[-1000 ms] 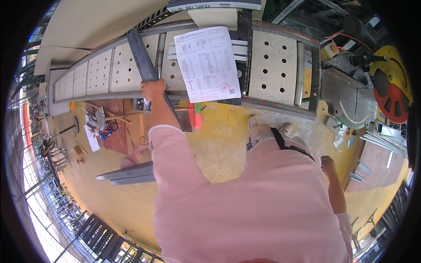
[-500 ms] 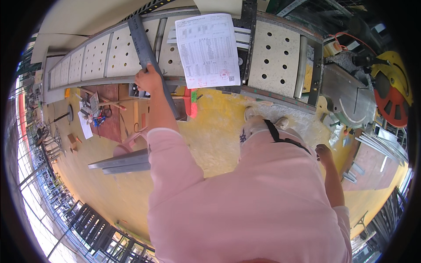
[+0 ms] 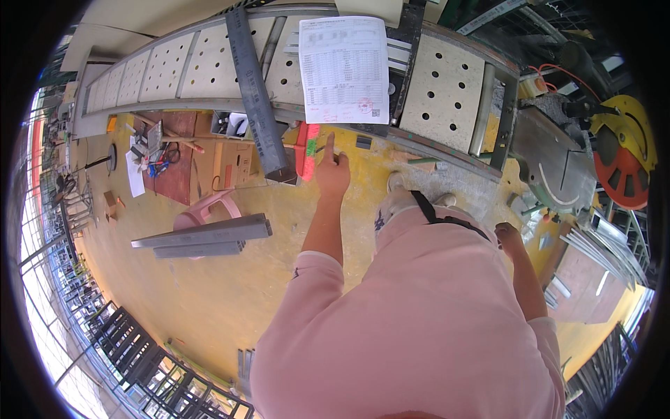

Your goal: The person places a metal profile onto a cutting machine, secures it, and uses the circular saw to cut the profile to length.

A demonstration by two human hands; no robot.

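Note:
My left hand (image 3: 333, 173) is raised below the paper sheet, its index finger stretched out toward the sheet's lower edge and the other fingers partly bent. It holds nothing. The printed sheet (image 3: 343, 70), with red marks near its bottom, lies on the roller conveyor table (image 3: 234, 66). To its left, a long dark grey rectangular metal tube (image 3: 256, 98) lies slantwise across the table, its near end jutting out over the front edge. My right hand (image 3: 509, 239) hangs by my hip with its fingers curled; what they hold, if anything, is hidden.
A cut-off saw (image 3: 621, 150) with a yellow guard and red disc stands at the right. Metal strips (image 3: 604, 241) lie below it. At the left, grey tubes (image 3: 209, 234) rest on a pink stool (image 3: 213, 202). A red-and-green brush (image 3: 307, 150) is under the table edge.
My left hand has let go of the grey tube and moved right, below the sheet. The tube stays lying across the table. My right hand remains by my hip.

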